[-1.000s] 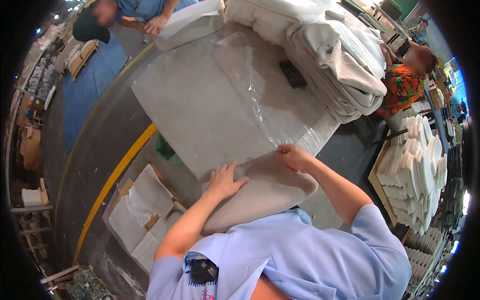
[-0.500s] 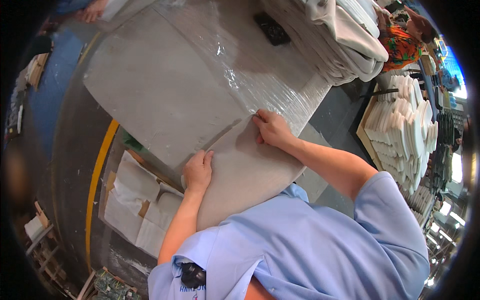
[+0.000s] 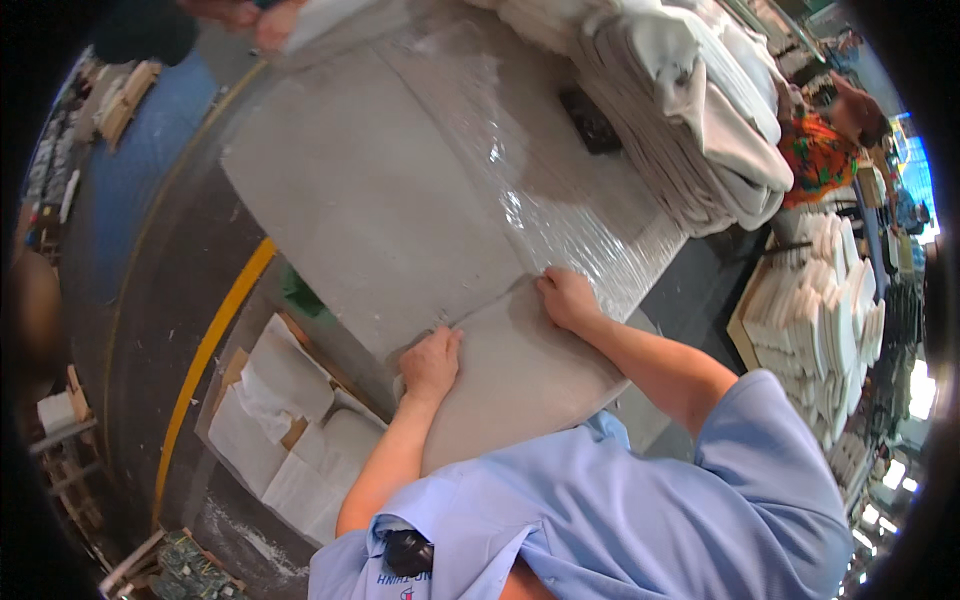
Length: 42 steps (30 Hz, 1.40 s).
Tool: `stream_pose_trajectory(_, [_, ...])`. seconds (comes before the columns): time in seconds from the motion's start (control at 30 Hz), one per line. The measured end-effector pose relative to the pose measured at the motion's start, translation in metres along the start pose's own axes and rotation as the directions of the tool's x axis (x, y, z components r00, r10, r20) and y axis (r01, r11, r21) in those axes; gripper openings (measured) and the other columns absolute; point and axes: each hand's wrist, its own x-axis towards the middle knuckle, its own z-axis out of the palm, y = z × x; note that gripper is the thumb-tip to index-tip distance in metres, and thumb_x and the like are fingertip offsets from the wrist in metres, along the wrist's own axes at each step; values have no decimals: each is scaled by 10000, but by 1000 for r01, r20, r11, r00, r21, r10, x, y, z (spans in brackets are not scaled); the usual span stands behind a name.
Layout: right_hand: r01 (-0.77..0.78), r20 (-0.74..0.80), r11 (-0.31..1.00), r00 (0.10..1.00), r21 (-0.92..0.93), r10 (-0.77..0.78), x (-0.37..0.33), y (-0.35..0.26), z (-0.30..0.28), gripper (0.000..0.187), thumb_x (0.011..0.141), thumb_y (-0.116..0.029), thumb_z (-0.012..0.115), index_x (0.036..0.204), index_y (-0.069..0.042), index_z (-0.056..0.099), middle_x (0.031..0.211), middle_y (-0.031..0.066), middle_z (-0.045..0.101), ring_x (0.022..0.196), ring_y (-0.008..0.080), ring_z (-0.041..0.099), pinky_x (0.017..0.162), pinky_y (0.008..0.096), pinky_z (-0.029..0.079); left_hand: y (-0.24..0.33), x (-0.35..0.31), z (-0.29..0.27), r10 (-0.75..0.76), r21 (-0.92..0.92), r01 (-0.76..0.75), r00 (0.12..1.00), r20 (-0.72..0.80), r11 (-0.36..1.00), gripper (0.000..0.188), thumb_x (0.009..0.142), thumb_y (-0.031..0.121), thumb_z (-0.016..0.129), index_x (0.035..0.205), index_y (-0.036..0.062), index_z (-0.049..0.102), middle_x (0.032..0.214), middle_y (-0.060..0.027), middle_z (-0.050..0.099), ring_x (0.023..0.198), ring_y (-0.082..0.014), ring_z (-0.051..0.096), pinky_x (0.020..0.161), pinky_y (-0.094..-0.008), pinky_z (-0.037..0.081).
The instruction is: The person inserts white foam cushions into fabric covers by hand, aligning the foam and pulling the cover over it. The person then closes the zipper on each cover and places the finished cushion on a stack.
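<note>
A grey-beige fabric piece (image 3: 520,390) with a rounded outline lies between my forearms, from the near edge of the table (image 3: 340,190) back to my torso. My left hand (image 3: 430,362) is closed on its far left corner, thumb along the edge. My right hand (image 3: 572,300) grips the far right corner with curled fingers, partly hiding that corner. Between the two hands the far edge of the fabric runs roughly straight and lies close to the tabletop.
Clear plastic film (image 3: 540,220) covers the table's right part, with a dark flat object (image 3: 590,120) on it. Folded pale fabric (image 3: 690,130) is piled behind. White sheets (image 3: 290,400) lie low at left. White stacks (image 3: 810,310) stand right. Another person's hand (image 3: 278,25) is at far left.
The whole view has shifted, so the table appears further right and lower. Both hands keep hold of the fabric; its far edge now looks flatter against the table.
</note>
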Motion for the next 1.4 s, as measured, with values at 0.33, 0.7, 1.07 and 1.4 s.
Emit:
stream_pose_trajectory(0.33, [-237, 163, 929, 967, 283, 197, -129, 67, -101, 884, 943, -465, 780, 1632, -121, 346, 1494, 246, 564, 1250, 385, 655, 946, 523, 604, -56, -144, -59, -589, -240, 587, 805, 73, 773, 872, 931, 534, 749, 1549, -12, 462, 1469, -303, 571, 1395, -448, 536, 1169, -490, 434])
stream_pose_trajectory(0.7, [426, -346, 322, 897, 846, -277, -145, -62, -119, 666, 1019, -320, 701, 1564, -107, 383, 1363, 132, 604, 1150, 264, 657, 965, 436, 585, 41, -117, -101, -554, -892, 91, 810, -193, 443, 960, 942, 453, 802, 1590, -101, 360, 1460, -284, 594, 1335, -338, 599, 1110, -407, 487])
stream_pose_trajectory(1.07, [532, -84, 596, 784, 602, -615, -188, -71, -106, 712, 709, -64, 918, 1360, -3, 636, 1168, 109, 757, 1077, 239, 716, 973, 368, 549, -24, -137, -58, -14, -840, 540, 841, 541, -53, 892, 1057, 783, 242, 1516, 84, 553, 1377, -184, 679, 1176, -321, 701, 975, -472, 548])
stream_pose_trajectory(1.4, [967, 553, 192, 252, -164, -794, -201, -105, -103, 666, 869, -235, 841, 1480, -143, 592, 1238, 127, 759, 1049, 351, 753, 899, 433, 625, -63, -43, -153, 182, -544, 703, 525, 831, 458, 810, 1016, 732, 519, 1368, 20, 676, 1206, -144, 772, 1093, -217, 738, 994, -385, 567])
